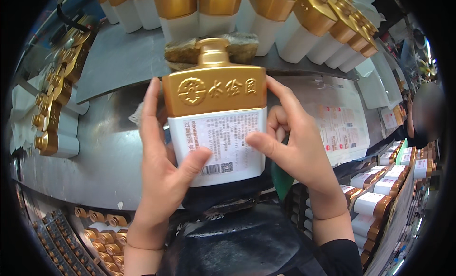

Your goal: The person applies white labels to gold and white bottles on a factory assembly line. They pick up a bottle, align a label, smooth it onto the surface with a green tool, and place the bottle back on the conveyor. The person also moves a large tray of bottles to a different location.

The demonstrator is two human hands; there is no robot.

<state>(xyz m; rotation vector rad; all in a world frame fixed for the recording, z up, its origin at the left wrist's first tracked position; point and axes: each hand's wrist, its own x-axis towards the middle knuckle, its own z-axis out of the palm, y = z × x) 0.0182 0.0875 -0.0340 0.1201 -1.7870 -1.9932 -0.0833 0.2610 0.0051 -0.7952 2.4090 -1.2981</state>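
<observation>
Between both hands I hold up a flat, broad-shouldered bottle (216,93), gold on its upper part and neck, white below. A printed label (221,138) covers its white face. My left hand (166,157) grips the bottle's left side, its thumb pressed on the label's lower left. My right hand (294,133) closes on the right side, with the thumb on the label's right edge. The bottle is upright and tilted back a little, and its neck stands in front of a worn brownish block (242,49) on the bench.
Gold-and-white bottles (218,5) line the back of the metal bench (104,152); more lie stacked at the left (59,100). A label sheet (339,128) lies at the right. Crates of bottles (107,240) stand lower left, and labelled bottles (375,203) lower right. Another person stands far right.
</observation>
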